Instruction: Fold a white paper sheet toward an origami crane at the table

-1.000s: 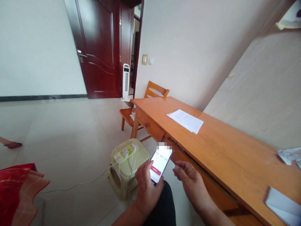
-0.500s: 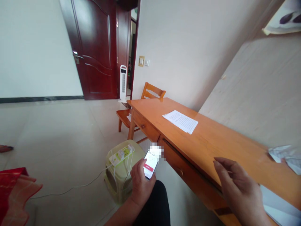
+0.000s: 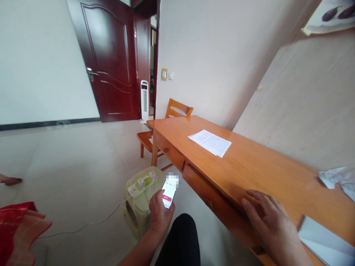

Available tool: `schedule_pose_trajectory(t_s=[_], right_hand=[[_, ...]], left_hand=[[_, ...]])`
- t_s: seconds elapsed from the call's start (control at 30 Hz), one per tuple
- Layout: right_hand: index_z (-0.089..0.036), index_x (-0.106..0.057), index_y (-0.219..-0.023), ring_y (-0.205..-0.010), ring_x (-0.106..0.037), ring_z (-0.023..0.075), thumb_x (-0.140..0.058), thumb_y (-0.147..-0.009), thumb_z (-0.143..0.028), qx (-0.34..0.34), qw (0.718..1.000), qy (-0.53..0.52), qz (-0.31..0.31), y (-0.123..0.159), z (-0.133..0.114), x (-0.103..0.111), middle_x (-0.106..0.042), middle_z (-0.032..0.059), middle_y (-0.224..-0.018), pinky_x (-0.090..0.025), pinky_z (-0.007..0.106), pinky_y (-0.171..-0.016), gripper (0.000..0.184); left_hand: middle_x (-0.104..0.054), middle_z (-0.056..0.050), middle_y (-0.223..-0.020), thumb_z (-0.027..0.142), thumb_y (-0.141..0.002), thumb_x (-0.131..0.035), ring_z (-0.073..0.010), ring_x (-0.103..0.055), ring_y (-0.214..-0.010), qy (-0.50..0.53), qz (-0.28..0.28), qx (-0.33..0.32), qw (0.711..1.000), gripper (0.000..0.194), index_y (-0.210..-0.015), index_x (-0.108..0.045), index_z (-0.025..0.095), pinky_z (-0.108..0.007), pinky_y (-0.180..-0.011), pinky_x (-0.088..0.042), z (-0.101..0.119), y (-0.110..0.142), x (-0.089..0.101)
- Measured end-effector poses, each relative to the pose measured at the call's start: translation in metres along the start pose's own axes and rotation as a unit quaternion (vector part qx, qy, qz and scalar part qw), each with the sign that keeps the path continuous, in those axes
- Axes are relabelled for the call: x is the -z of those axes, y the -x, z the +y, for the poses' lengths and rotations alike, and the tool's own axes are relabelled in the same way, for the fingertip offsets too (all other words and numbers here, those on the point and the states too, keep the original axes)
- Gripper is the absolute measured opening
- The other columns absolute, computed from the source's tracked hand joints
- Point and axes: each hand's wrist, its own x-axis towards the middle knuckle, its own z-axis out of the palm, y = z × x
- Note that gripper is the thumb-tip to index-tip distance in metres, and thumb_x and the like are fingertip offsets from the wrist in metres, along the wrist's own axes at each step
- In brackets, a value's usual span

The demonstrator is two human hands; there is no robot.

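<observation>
Phone (image 3: 169, 192): in the head view, lit and tilted, held in my left hand (image 3: 161, 214), off the tabletop (image 3: 249, 166).
Left fingers: clamped on the phone, thumb at the screen's left side, just beside the red button (image 3: 166, 198).
Right hand (image 3: 273, 218): fingers apart, nothing seen between them; over the tabletop's front edge, contact unconfirmed.
Papers: printed sheets (image 3: 210, 142) farther along; folded white paper (image 3: 327, 238) just beside my right hand.
Stool: power strip (image 3: 146, 181) and cords on the stool (image 3: 160, 174), near the phone.
Grip, judged: firm on the phone's edges, thumb best clear of the button, phone best clear of the cords.
</observation>
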Motion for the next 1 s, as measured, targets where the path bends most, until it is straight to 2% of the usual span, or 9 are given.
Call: schedule_pose_trajectory(t_s=[0.27, 0.57, 0.8, 1.0], right_hand=[[-0.022, -0.059, -0.120, -0.114, -0.058, 0.0302, -0.050, -0.092, -0.057, 0.022, 1.000, 0.019, -0.008, 0.005, -0.013, 0.000, -0.064, 0.0103, -0.120, -0.048, 0.048, -0.098, 0.046], [-0.022, -0.055, -0.124, -0.116, -0.056, 0.0326, -0.049, -0.091, -0.062, 0.057, 0.997, 0.047, -0.011, 0.006, -0.012, -0.001, -0.064, 0.0122, -0.123, -0.048, 0.051, -0.098, 0.052], [-0.022, -0.054, -0.129, -0.121, -0.055, 0.0353, -0.051, -0.088, -0.066, 0.056, 0.996, 0.066, -0.010, 0.008, -0.004, -0.006, -0.061, 0.0130, -0.129, -0.048, 0.054, -0.099, 0.060], [-0.019, -0.057, -0.126, -0.116, -0.059, 0.0363, -0.048, -0.087, -0.070, 0.076, 0.994, 0.080, -0.001, 0.007, -0.003, -0.005, -0.064, 0.0155, -0.126, -0.052, 0.055, -0.093, 0.064]], left_hand=[[-0.054, -0.009, -0.110, 0.022, -0.075, -0.066, -0.0288, -0.053, -0.107, -0.044, -0.064, 0.053, 0.996, 0.052, -0.123, -0.046, 0.017, -0.045, -0.096, -0.043, -0.021, 0.004, -0.037], [-0.054, -0.010, -0.108, 0.021, -0.070, -0.070, -0.0304, -0.053, -0.105, -0.085, -0.096, 0.101, 0.987, 0.054, -0.120, -0.048, 0.015, -0.044, -0.095, -0.042, -0.036, -0.009, -0.078], [-0.054, -0.011, -0.111, 0.023, -0.071, -0.070, -0.0295, -0.052, -0.109, -0.110, -0.118, 0.116, 0.980, 0.054, -0.120, -0.048, 0.015, -0.041, -0.098, -0.039, -0.049, -0.018, -0.091], [-0.055, -0.010, -0.111, 0.025, -0.073, -0.070, -0.0283, -0.052, -0.111, -0.130, -0.134, 0.130, 0.974, 0.052, -0.120, -0.047, 0.017, -0.039, -0.100, -0.038, -0.058, -0.024, -0.095]])
